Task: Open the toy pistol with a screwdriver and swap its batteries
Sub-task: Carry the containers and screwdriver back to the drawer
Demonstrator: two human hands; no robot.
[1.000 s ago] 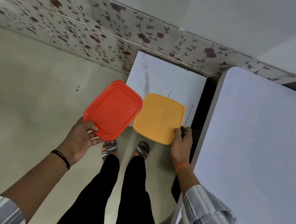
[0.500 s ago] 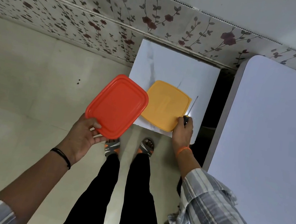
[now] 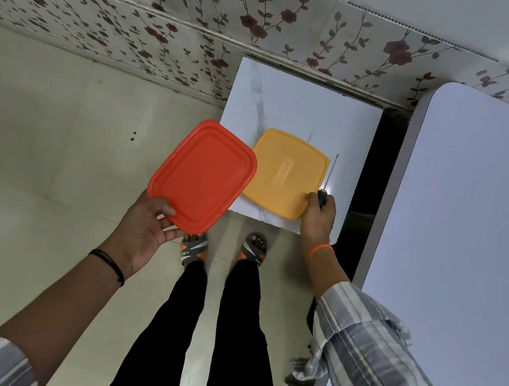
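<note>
While the right hand [image 3: 318,217] curls round the black handle of the screwdriver [image 3: 327,180], the bare shaft sticks out past the knuckles, long axis running near upright and the tip aimed at about 12 o'clock; it lies just beside the yellow lid [image 3: 287,174], at its 3 o'clock edge, over the white marbled stool top [image 3: 305,108]; the same hand's thumb seems to pin the lid's corner, though that is hard to see; the left hand [image 3: 145,229] pinches the orange lid [image 3: 201,175] at its 6 o'clock rim.
</note>
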